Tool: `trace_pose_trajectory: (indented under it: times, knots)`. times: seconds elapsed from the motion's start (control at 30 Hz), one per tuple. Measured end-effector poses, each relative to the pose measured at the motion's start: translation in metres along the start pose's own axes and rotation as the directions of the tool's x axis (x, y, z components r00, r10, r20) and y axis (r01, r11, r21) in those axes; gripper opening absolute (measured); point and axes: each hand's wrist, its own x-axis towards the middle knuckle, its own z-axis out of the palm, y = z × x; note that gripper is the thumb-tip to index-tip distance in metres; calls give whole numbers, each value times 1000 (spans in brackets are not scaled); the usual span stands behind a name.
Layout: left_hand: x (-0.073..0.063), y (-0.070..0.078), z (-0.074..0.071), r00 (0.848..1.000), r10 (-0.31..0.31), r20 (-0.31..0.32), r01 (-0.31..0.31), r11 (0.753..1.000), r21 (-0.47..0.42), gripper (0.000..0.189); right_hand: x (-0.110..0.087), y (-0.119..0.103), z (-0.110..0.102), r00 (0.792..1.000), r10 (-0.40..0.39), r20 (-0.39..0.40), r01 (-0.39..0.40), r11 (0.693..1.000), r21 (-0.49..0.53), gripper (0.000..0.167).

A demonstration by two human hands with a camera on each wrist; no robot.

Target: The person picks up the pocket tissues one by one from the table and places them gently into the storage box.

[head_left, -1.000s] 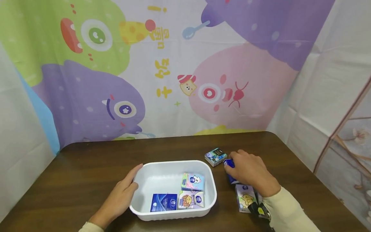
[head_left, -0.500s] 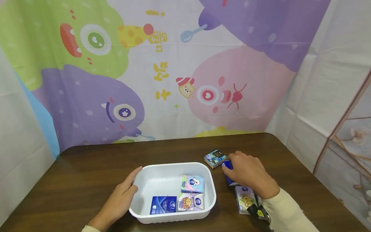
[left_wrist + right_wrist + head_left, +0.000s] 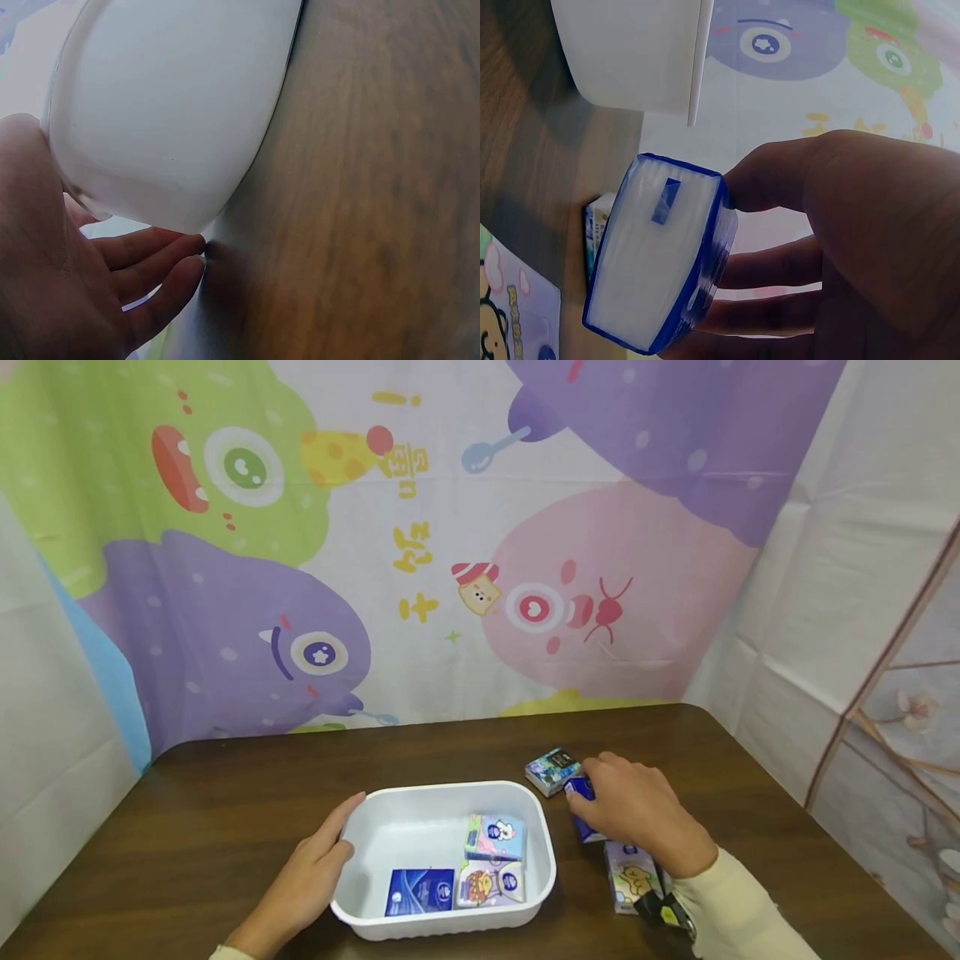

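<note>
Head view: on the tabletop, a white tray was touched by the spread left hand; outside its wall, between a cartoon packet and a floral packet, a blue packet was pinched by the right hand.

This place looks like a small corner enclosed by hanging cloths; whether it is in a home or a workplace, I cannot tell. Across the upper frame hangs a cloth with cartoon monsters, its yellow lettering turned sideways. A pale covering closes the left edge, and a flower-patterned surface the right. A dark wood-grain table fills the lower part.
</note>
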Motion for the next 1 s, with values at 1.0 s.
trace_pose_trajectory:
  times: [1.0]
  knots:
    - [1,-1,0,1000,24,-7,-24,999,26,57,-2,-7,-3,999,-14,-40,15,999,30,44]
